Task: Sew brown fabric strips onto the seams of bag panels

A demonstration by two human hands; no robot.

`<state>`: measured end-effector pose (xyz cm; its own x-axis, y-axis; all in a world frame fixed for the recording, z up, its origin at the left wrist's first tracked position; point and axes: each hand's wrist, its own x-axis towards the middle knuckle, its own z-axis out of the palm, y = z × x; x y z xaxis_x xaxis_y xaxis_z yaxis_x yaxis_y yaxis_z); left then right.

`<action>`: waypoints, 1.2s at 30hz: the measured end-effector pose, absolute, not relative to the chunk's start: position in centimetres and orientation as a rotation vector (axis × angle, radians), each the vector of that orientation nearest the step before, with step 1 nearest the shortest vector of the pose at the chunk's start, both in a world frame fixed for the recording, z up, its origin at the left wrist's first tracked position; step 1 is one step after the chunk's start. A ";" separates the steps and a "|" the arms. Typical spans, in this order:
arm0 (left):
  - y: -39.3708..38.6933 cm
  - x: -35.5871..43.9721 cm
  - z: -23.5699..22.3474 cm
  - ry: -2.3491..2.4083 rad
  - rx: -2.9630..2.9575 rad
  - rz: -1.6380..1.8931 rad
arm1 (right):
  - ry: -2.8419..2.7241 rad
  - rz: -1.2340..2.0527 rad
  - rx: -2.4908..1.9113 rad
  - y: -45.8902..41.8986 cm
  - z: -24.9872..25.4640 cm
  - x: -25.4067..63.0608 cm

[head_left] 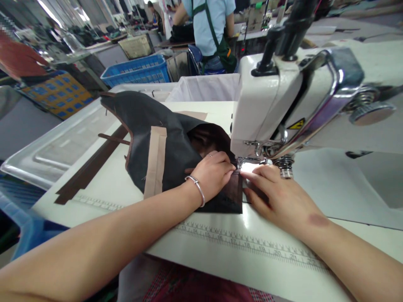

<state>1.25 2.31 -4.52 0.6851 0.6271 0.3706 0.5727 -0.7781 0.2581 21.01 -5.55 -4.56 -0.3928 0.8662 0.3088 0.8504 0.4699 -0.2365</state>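
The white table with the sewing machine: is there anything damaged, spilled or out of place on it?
Nothing on the table looks spilled or clearly damaged. Only loose thread ends stick out near the beige strip on the black material, which looks slightly untidy.

white table (pixel 226 260) bearing dark piece (pixel 178 147), brown strip (pixel 88 170)

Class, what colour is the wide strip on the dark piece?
The wide strip is beige, seen best in the head view.

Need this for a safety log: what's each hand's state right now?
Left hand: curled on the dark piece; pinching or pressing, cannot tell.
Right hand: open, beside the piece's edge.
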 end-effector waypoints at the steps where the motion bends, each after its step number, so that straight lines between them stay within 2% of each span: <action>1: 2.3 1.3 -4.5 1.001 2.772 0.676 | -2.338 0.058 -1.440 -5.5 -4.6 21.0; 24: 3.5 1.3 -4.9 0.869 2.746 0.715 | -2.353 -0.057 -1.460 -5.6 -4.5 20.4; 36: 4.7 1.6 -5.2 0.905 2.735 0.787 | -2.368 -0.008 -1.488 -5.6 -4.4 20.7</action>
<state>1.58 4.67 -5.18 0.6793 0.5923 0.4333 0.5109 -0.8055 0.3001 20.70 -5.56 -4.37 -0.3916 0.8733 0.2899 0.8753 0.4507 -0.1752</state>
